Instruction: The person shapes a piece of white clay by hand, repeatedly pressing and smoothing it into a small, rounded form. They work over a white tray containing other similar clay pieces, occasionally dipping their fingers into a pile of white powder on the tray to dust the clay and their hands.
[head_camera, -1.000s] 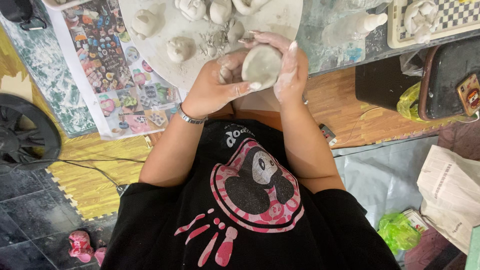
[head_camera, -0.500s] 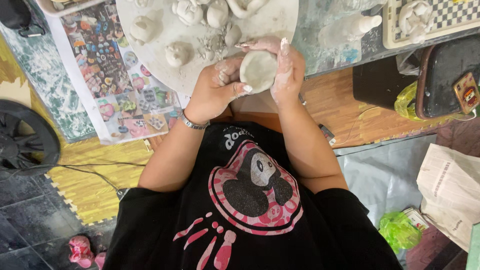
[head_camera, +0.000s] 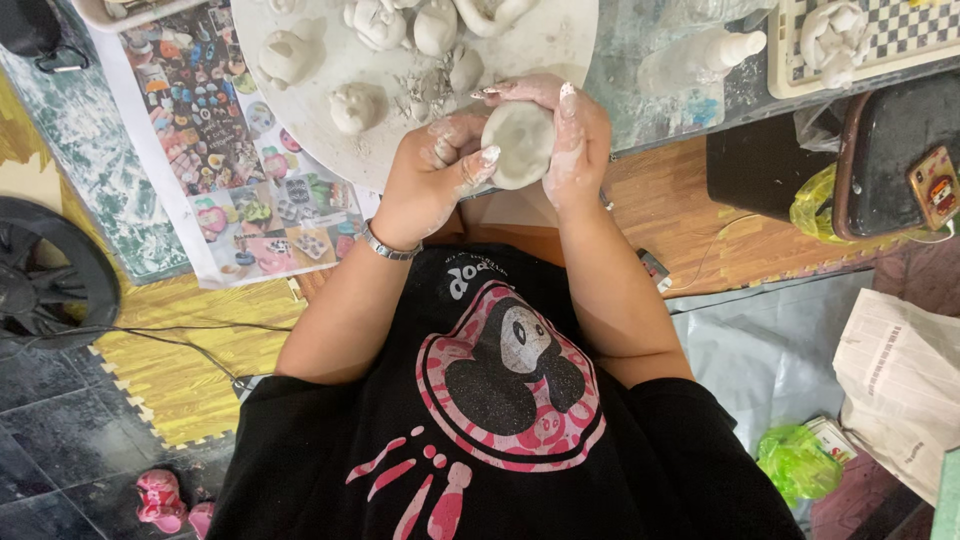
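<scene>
A: Far along with the shaping?

B: Seems about midway, judging by the form. Already rounded and closed: a pale grey, egg-shaped lump of clay (head_camera: 518, 143), smooth on the face turned to the camera. No ears, no face, no limbs on it yet, unlike the small finished-looking clay figure (head_camera: 357, 107) on the round white work board (head_camera: 560, 40).

A: And where exactly?

B: Held in the air between both hands, just above the near edge of that board and not resting on it.

A: Grip?

B: Cupped from both sides. Left hand (head_camera: 430, 180), with a silver bracelet (head_camera: 385, 243) at the wrist, curled against the lump, fingers bent and thumb pressing into its side. Right hand (head_camera: 575, 150) wrapped round the far side, fingers flat along the clay. Pressed in toward each other, not spread. Smeared with pale slip all over.

A: Surface of the lump?

B: Matt, damp-looking, even in colour. Slightly flattened on top, fuller below. No cracks to be seen; underside hidden by the palms.

A: Left to do, then?

B: Probably the detailing and any joining of parts. Crumbs and loose bits of clay scattered on the board near the hands, plus several other small shaped pieces further back. Beside the board, a colourful printed sheet of little pictures (head_camera: 230, 190).
</scene>
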